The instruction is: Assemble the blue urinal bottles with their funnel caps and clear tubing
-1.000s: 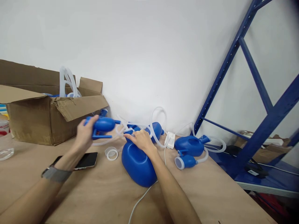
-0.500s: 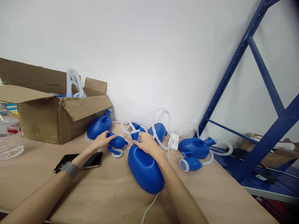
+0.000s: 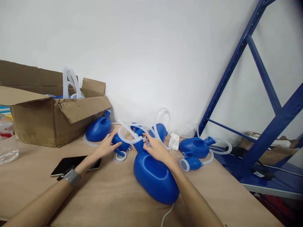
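A large blue urinal bottle (image 3: 155,176) lies on its side in front of me, its neck pointing away. My right hand (image 3: 156,148) grips the right side of its neck, near a small clear part. A translucent tube (image 3: 127,127) curls by the bottle's mouth. My left hand (image 3: 106,146) has thumb and fingers around the near end of a smaller blue urinal funnel (image 3: 123,145). From that funnel hangs a strap with a white-rimmed lid (image 3: 120,156), resting on the table. The fingertips of both hands are partly hidden.
More blue bottles (image 3: 98,129) with tubes lie along the wall and at right (image 3: 194,147). An open cardboard box (image 3: 35,123) stands left, behind a phone (image 3: 68,165) and a clear plastic jug (image 3: 8,148). A white power strip (image 3: 174,142) and a blue metal rack (image 3: 236,63) are rightward.
The large bottle has swung rightward and nearer to me, and its neck now shows. My right hand has slid to the neck's right side. The tube lies more across the small funnel.
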`<action>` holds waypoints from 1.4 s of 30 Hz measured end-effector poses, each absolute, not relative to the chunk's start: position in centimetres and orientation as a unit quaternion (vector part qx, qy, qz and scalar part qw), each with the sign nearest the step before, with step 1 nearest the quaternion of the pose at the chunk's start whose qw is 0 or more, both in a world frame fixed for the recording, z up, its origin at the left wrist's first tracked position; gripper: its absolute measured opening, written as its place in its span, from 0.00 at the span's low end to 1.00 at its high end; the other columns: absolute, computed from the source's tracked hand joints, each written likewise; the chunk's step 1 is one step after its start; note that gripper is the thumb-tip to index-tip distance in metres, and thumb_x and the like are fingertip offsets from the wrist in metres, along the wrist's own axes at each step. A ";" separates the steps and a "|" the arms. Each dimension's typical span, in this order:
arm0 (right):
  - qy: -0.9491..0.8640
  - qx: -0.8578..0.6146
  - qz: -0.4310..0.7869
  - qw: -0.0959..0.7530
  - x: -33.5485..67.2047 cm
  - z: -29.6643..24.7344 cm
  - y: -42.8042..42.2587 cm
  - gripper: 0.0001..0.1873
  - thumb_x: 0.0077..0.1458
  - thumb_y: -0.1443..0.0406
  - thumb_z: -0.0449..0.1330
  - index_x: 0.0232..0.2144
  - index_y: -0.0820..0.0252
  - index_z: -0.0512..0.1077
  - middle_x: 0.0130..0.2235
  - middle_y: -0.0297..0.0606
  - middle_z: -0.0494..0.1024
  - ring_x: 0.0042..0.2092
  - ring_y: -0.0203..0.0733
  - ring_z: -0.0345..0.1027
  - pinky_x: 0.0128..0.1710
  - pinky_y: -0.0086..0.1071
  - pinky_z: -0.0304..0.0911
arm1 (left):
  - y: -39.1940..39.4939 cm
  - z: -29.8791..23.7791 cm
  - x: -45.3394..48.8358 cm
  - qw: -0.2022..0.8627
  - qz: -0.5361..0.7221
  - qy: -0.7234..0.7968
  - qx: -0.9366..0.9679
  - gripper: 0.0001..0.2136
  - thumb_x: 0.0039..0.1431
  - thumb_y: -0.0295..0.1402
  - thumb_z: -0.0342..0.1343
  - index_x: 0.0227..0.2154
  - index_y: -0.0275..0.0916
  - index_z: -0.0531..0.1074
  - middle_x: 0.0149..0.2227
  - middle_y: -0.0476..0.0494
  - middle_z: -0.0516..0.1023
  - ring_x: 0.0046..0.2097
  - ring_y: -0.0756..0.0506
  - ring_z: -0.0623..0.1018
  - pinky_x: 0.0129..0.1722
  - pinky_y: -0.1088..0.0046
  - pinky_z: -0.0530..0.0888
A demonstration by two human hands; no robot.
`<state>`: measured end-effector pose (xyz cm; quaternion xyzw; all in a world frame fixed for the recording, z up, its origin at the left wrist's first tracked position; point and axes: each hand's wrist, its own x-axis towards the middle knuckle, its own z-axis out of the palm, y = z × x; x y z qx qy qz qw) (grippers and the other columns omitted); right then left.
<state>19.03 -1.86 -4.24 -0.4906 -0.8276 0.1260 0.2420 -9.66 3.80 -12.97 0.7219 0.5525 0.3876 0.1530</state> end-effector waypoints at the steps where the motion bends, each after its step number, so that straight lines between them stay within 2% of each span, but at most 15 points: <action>1: -0.824 -0.495 0.133 0.241 19.1 -4.2 -1.9 0.29 0.62 0.67 0.57 0.65 0.61 0.65 0.50 0.47 0.80 0.52 0.52 0.74 0.55 0.42 0.63 | 3.8 -13.1 -9.5 0.154 0.381 0.546 0.730 0.38 0.58 0.55 0.56 0.66 0.38 0.62 0.64 0.30 0.69 0.64 0.30 0.71 0.61 0.55 0.70; 5: -0.823 -0.494 0.127 0.250 19.4 -4.1 -2.1 0.25 0.59 0.71 0.56 0.59 0.61 0.74 0.51 0.48 0.82 0.54 0.53 0.75 0.56 0.42 0.64 | 3.8 -13.5 -9.1 0.102 0.386 0.542 0.739 0.37 0.60 0.54 0.53 0.65 0.34 0.62 0.67 0.26 0.65 0.67 0.28 0.66 0.66 0.50 0.64; 12: -0.836 -0.468 0.126 0.257 19.3 -3.9 -2.5 0.25 0.66 0.69 0.51 0.63 0.60 0.71 0.44 0.45 0.84 0.45 0.48 0.77 0.50 0.38 0.66 | 0.5 -10.8 -7.5 -0.146 0.517 0.415 0.734 0.16 0.66 0.37 0.52 0.53 0.39 0.73 0.53 0.33 0.75 0.56 0.36 0.75 0.58 0.56 0.72; 16: -0.836 -0.463 0.128 0.264 19.4 -3.9 -2.6 0.22 0.72 0.61 0.49 0.62 0.58 0.72 0.41 0.43 0.83 0.44 0.48 0.77 0.50 0.39 0.66 | -1.5 -8.7 -4.2 -0.198 0.396 0.316 0.839 0.21 0.66 0.41 0.55 0.60 0.41 0.71 0.59 0.31 0.75 0.61 0.33 0.72 0.61 0.52 0.68; 18: -0.835 -0.466 0.131 0.262 19.5 -4.1 -2.5 0.23 0.72 0.59 0.49 0.64 0.56 0.69 0.44 0.44 0.83 0.47 0.50 0.77 0.53 0.41 0.65 | -1.7 -8.1 -2.3 -0.222 0.350 0.326 0.850 0.22 0.68 0.41 0.53 0.60 0.39 0.72 0.58 0.30 0.77 0.61 0.32 0.73 0.63 0.47 0.64; 21: -0.828 -0.469 0.141 0.273 19.7 -4.4 -2.4 0.31 0.71 0.53 0.52 0.71 0.55 0.57 0.55 0.49 0.79 0.57 0.54 0.72 0.59 0.45 0.62 | -1.3 -7.5 0.1 -0.245 0.307 0.374 0.840 0.18 0.68 0.37 0.52 0.56 0.36 0.75 0.51 0.29 0.81 0.57 0.31 0.76 0.63 0.45 0.63; 23: -0.827 -0.460 0.156 0.284 19.8 -4.5 -2.4 0.40 0.68 0.51 0.56 0.73 0.59 0.49 0.58 0.53 0.76 0.61 0.56 0.69 0.61 0.47 0.60 | -0.8 -7.0 1.3 -0.220 0.283 0.411 0.838 0.13 0.67 0.33 0.53 0.47 0.35 0.79 0.44 0.30 0.83 0.52 0.32 0.79 0.60 0.48 0.66; 27: -0.823 -0.447 0.199 0.289 19.9 -4.4 -2.6 0.53 0.62 0.51 0.64 0.74 0.63 0.39 0.49 0.48 0.80 0.56 0.53 0.74 0.60 0.46 0.62 | 0.4 -6.2 1.9 -0.108 0.287 0.499 0.810 0.11 0.65 0.30 0.51 0.34 0.37 0.79 0.36 0.32 0.83 0.41 0.35 0.82 0.45 0.59 0.72; 31: -0.815 -0.446 0.227 0.293 20.1 -4.2 -2.8 0.66 0.54 0.53 0.71 0.75 0.58 0.28 0.46 0.41 0.82 0.51 0.49 0.76 0.57 0.45 0.64 | 2.4 -5.8 -1.3 -0.075 0.325 0.576 0.746 0.23 0.72 0.35 0.38 0.33 0.36 0.78 0.35 0.30 0.83 0.37 0.35 0.82 0.36 0.62 0.71; 32: -0.817 -0.444 0.230 0.288 20.1 -4.2 -2.8 0.65 0.53 0.54 0.71 0.75 0.57 0.31 0.47 0.42 0.82 0.51 0.49 0.76 0.57 0.45 0.65 | 3.0 -5.9 -2.6 -0.070 0.334 0.593 0.729 0.24 0.73 0.36 0.36 0.35 0.35 0.78 0.36 0.29 0.83 0.39 0.34 0.82 0.37 0.62 0.71; 34: -0.826 -0.444 0.226 0.264 20.1 -4.0 -2.7 0.57 0.52 0.54 0.72 0.74 0.58 0.47 0.52 0.46 0.80 0.54 0.51 0.75 0.57 0.44 0.65 | 3.9 -6.3 -5.2 -0.062 0.347 0.616 0.704 0.24 0.73 0.38 0.36 0.44 0.33 0.78 0.41 0.27 0.83 0.42 0.31 0.82 0.38 0.60 0.73; 36: -0.834 -0.448 0.220 0.234 20.1 -3.8 -2.5 0.47 0.52 0.52 0.72 0.68 0.61 0.63 0.56 0.50 0.78 0.56 0.55 0.73 0.57 0.44 0.65 | 4.4 -7.0 -7.2 -0.069 0.363 0.621 0.692 0.24 0.70 0.40 0.43 0.59 0.29 0.69 0.52 0.22 0.79 0.52 0.28 0.79 0.45 0.55 0.73; 38: -0.843 -0.443 0.225 0.208 20.0 -3.5 -2.4 0.40 0.54 0.50 0.70 0.63 0.62 0.70 0.58 0.51 0.77 0.57 0.57 0.73 0.57 0.44 0.66 | 4.2 -7.4 -8.1 -0.089 0.387 0.590 0.704 0.31 0.63 0.40 0.52 0.66 0.28 0.61 0.62 0.20 0.70 0.61 0.25 0.71 0.52 0.51 0.72; 40: -0.852 -0.430 0.241 0.180 20.0 -3.3 -2.2 0.37 0.55 0.48 0.68 0.61 0.60 0.72 0.58 0.49 0.78 0.56 0.57 0.74 0.56 0.44 0.67 | 3.4 -7.4 -8.0 -0.078 0.399 0.510 0.758 0.31 0.60 0.41 0.57 0.64 0.34 0.65 0.64 0.25 0.67 0.65 0.27 0.66 0.58 0.49 0.69; 42: -0.857 -0.424 0.249 0.154 20.0 -3.2 -2.1 0.35 0.56 0.47 0.67 0.60 0.60 0.73 0.57 0.48 0.79 0.56 0.58 0.74 0.56 0.45 0.67 | 2.1 -6.8 -7.0 -0.002 0.378 0.410 0.830 0.21 0.62 0.44 0.55 0.54 0.41 0.75 0.58 0.35 0.74 0.61 0.33 0.70 0.59 0.55 0.69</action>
